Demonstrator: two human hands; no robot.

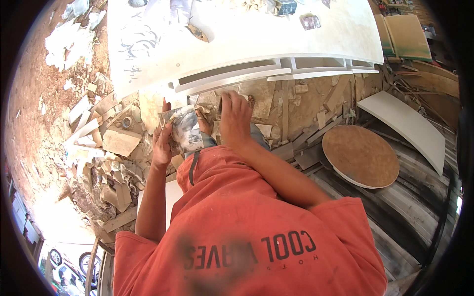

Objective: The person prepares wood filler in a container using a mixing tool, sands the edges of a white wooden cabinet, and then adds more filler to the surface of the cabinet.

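My left hand (162,140) grips a flat square piece (186,129) by its left edge, thumb on top. Its upper face is smeared with grey, white and dark patches. Beside it, my right hand (234,116) is closed with the fingers bent down, just short of the white furniture piece. A dark edge shows at its fingers, but what it holds is hidden. In front of both hands lies the large white furniture piece (237,44), with long open slots along its near side. A dark, oval-shaped scrap (197,33) rests on its top.
Wood offcuts (121,141) and crumpled scraps litter the ground at left. A round brown-topped board (361,156) lies on dark planks at right, beside a curved white panel (407,129). Crumpled plastic (69,44) is at the far left, and a motorcycle (69,271) stands at lower left.
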